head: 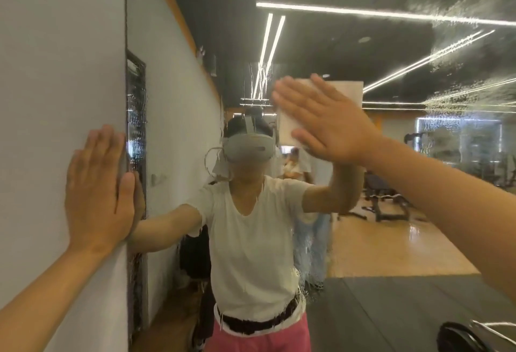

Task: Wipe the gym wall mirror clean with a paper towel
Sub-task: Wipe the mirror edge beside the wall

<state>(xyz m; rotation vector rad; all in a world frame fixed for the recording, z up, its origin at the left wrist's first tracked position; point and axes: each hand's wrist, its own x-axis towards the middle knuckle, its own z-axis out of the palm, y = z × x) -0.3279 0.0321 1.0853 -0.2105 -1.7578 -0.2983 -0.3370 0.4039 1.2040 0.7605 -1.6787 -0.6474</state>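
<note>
mirror (391, 240): we see the glass fill the view from the wall's edge out to 3 o'clock.
paper towel (347, 90): a white sheet lying flat on the mirror at about 1 o'clock from the view's centre. It is mostly covered by the right hand, and we see bare corners at the hand's 1 o'clock and 8 o'clock.
right hand (329, 123): fingers straight and spread, pointing to 10 o'clock. The palm presses the paper towel against the glass and nothing is curled round it.
left hand (97, 187): at 9 o'clock, laid flat on the white wall (55, 72) with fingers straight, pointing to 12 o'clock. The thumb lies at the mirror's edge and the hand holds nothing.
droplets (460, 95): we note beads and streaks of water on the glass from 1 to 3 o'clock.
reflection (251, 240): a person in a white shirt and headset, at 6 o'clock.
</note>
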